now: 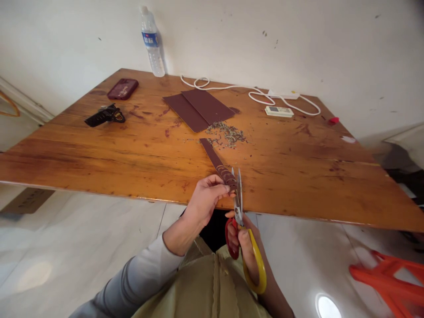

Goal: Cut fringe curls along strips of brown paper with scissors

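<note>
At the table's (132, 172) near edge, brown strip (211, 154) pinched by left hand (206, 198); scissors (238, 213) gripped by right hand (248, 249), blades slightly parted; clippings (229, 134) heaped farther off.

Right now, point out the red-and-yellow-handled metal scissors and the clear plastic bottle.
Red-and-yellow-handled metal scissors (237, 213): head view, on the pivot.
Clear plastic bottle (151, 40): head view, blue label.

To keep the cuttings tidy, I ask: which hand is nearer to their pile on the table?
Left. The left hand, holding the dark strip, is on the near side of the pile; the right hand, gripping the scissors, is farther back from it.
</note>
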Motion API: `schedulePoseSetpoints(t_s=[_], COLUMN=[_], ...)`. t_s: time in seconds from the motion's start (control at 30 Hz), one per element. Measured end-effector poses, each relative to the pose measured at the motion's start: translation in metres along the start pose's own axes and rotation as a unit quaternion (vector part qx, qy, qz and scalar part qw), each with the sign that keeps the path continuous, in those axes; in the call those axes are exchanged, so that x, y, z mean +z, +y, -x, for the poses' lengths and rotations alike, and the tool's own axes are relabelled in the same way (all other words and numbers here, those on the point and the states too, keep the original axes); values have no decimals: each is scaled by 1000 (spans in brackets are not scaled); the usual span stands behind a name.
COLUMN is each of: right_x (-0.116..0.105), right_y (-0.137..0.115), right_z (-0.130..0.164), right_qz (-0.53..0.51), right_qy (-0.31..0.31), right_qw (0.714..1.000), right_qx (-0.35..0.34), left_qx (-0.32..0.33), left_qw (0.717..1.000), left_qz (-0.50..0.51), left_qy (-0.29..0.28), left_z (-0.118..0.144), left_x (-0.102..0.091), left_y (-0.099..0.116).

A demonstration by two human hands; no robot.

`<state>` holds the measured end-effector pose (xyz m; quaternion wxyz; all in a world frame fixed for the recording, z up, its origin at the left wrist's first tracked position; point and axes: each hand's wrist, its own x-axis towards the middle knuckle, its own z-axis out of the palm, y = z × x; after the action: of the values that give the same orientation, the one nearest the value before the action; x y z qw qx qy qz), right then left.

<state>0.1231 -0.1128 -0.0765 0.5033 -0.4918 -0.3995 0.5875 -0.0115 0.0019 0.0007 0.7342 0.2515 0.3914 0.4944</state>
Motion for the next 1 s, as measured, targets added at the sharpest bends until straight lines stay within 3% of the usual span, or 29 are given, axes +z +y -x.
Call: schedulePoseSetpoints(t_s=[0.2, 0.5, 1.0], right_x=[2, 0, 0], right_y=[-4, 2, 0], right_z=[0, -6, -4], right_qz=[-45, -5, -41], right_qy=[0, -2, 1], right_qw=[999, 999, 999], right_qx=[24, -41, 20], left_qx=[-1, 6, 2], left_qw=[1000, 1000, 1000], left_qz=[30, 16, 16], left_qy=[-4, -4, -1], left_z=[0, -3, -2], left_x=[1, -1, 0], left_y=[0, -4, -1])
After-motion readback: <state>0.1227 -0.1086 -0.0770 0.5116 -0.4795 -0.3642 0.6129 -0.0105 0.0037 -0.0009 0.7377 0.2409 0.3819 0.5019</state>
